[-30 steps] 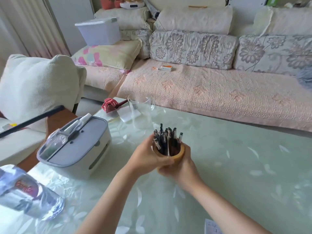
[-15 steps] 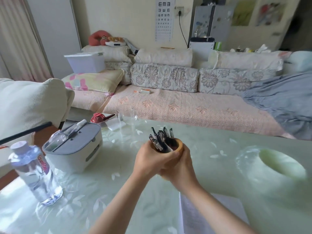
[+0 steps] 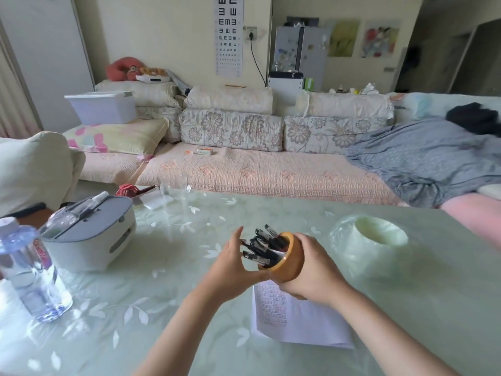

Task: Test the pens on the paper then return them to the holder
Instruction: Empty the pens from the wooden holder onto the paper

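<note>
Table (image 3: pixel 189 267): pale green, leaf pattern.
Paper (image 3: pixel 292 316): at 6 o'clock under holder.
Sofa (image 3: pixel 257 172): at 12 o'clock.
Right hand (image 3: pixel 314 270): wrapped around tipped holder (image 3: pixel 291 260).
Left hand (image 3: pixel 230 264): open, cupping pens (image 3: pixel 261 246).

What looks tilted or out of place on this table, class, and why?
The wooden holder is tipped on its side in the right hand, mouth facing left, above the paper. The pens lean out toward the open left hand and could slide out. Nothing looks spilled.
</note>
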Demonstrator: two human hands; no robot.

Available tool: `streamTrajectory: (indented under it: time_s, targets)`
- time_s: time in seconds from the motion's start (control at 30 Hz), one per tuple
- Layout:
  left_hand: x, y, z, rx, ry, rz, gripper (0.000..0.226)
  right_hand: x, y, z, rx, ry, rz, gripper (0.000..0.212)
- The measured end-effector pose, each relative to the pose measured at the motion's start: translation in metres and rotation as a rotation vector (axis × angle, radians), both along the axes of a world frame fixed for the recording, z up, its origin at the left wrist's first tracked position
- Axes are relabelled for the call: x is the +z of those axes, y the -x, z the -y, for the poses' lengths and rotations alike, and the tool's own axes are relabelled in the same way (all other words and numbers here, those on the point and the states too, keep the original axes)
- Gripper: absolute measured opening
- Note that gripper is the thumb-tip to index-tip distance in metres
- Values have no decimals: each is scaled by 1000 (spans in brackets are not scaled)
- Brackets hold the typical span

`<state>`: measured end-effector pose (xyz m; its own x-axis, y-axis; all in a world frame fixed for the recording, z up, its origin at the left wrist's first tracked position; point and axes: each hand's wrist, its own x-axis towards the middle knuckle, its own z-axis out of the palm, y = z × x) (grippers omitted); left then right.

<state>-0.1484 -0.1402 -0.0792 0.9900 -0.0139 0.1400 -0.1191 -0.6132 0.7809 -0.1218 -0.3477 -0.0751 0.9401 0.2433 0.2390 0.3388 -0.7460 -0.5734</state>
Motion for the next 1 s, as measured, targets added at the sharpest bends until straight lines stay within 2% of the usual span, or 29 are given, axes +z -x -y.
streamTrajectory:
  time_s: [0.1,0.23,0.33,0.43,0.63,0.73,0.87,0.93,1.0]
  targets:
    - [-13,-4,5,-6,-124,109,117,0,-2,14,28,182,50,98]
    - [-32,-7,15,-85,-309,261,99,-5,-13,24,73,415,105,96]
    - [-51,-15,25,-139,-386,276,100,-11,-25,24,107,584,201,95]
    - [-61,-28,29,-62,-493,292,106,-10,-34,21,135,714,291,94]
    - [-68,-36,36,-87,-542,213,110,-14,-31,15,174,873,401,95]
    - [-71,-37,40,-104,-510,142,91,-13,-30,18,164,913,422,97]
    - [-74,-40,36,-94,-594,76,63,-8,-28,30,103,961,382,96]
    - [-75,-43,34,-78,-652,46,58,-7,-27,36,70,977,353,94]
    - [-76,-44,34,-71,-675,38,64,-4,-26,39,43,984,337,93]
